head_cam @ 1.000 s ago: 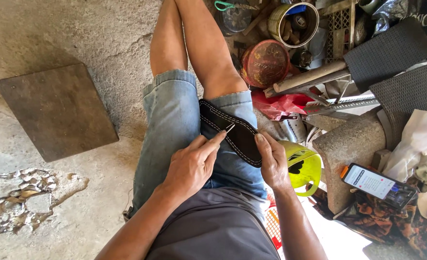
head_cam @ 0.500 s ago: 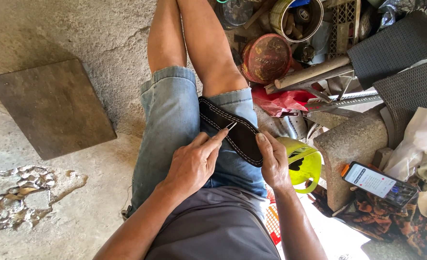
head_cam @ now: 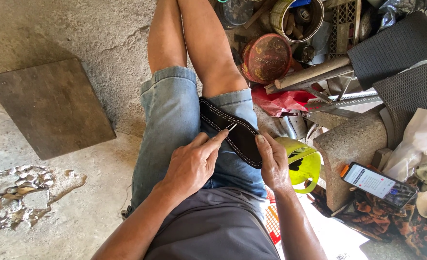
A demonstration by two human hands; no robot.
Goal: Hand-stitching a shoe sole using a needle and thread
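A black leather strap [head_cam: 232, 132] with white stitching along its edges lies across my right thigh, on the denim shorts. My left hand [head_cam: 191, 166] pinches a thin metal needle [head_cam: 230, 127] whose tip touches the strap near its middle. My right hand [head_cam: 272, 163] grips the strap's near end and holds it against my leg. The far end of the strap rests between my knees.
A brown square board [head_cam: 50, 106] lies on the concrete floor at left. To the right are a yellow-green plastic jug [head_cam: 305, 161], a concrete block [head_cam: 350, 144] with a phone [head_cam: 374, 184] beside it, a red round tin [head_cam: 266, 58], a wooden handle [head_cam: 309, 72] and cluttered tools.
The view has shifted slightly. Both hands stay on the strap in nearly the same place, the left still holding the needle at the stitching.
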